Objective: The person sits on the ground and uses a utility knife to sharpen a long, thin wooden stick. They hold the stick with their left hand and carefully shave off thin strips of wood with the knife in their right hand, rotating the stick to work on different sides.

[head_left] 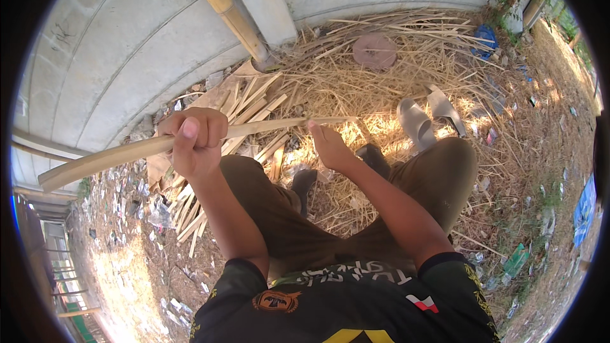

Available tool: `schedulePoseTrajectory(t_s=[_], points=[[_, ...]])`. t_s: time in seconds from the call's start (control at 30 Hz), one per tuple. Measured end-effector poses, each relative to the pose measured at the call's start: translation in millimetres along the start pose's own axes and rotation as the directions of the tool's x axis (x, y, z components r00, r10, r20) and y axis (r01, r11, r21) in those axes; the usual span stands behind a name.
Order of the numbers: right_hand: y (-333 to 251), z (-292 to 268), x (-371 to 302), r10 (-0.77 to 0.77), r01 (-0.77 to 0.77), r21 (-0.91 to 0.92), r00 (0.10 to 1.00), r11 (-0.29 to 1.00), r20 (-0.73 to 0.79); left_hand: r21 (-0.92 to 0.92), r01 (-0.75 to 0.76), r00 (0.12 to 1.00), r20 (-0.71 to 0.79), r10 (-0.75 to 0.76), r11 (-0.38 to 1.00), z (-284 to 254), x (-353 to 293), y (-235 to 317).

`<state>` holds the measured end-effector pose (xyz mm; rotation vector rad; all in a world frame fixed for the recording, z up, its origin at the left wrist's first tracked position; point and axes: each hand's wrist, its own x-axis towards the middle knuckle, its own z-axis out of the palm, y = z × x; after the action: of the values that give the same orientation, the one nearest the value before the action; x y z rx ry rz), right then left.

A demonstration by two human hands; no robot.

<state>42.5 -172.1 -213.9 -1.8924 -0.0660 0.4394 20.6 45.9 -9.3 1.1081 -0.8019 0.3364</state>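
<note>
My left hand (194, 141) is wrapped around a long pale bamboo strip (114, 155), which runs from the lower left up toward the middle. My right hand (328, 146) holds the strip's thin right end; whether it also holds a blade is hidden. I sit low with my knees in brown trousers (445, 178) spread apart. Below the strip, between my legs, lie cut bamboo slats (254, 105) and dry shavings.
A thick bamboo pole (222, 6) leans on the grey concrete wall (127, 38) behind. A pair of grey sandals (426, 117) and a round brownish disc (375, 51) lie on the straw. Litter is scattered over the ground at left and right.
</note>
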Motion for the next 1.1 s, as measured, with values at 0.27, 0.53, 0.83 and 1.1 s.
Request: schedulePoseTrajectory(t_s=[0.27,0.53,0.83,1.1], points=[[32.9,-3.3,11.3,0.017,-0.015,0.022,0.995,1.000,-0.102,-0.017,-0.014,0.996,0.092,0.016,1.000,6.7,4.0,-0.7],[40.1,-3.8,15.1,0.038,-0.036,0.031,0.996,0.999,-0.084,0.007,-0.029,0.996,0.081,0.028,1.000,5.5,2.3,-1.0],[56.8,4.2,15.6,-0.087,0.097,0.055,0.982,0.994,-0.167,-0.077,-0.047,0.989,0.133,0.057,0.996,11.1,4.3,-1.4],[61.7,5.0,13.9,-0.098,0.109,0.048,0.977,0.993,-0.188,0.028,-0.047,0.981,0.191,0.041,0.998,16.3,6.2,-0.8]])
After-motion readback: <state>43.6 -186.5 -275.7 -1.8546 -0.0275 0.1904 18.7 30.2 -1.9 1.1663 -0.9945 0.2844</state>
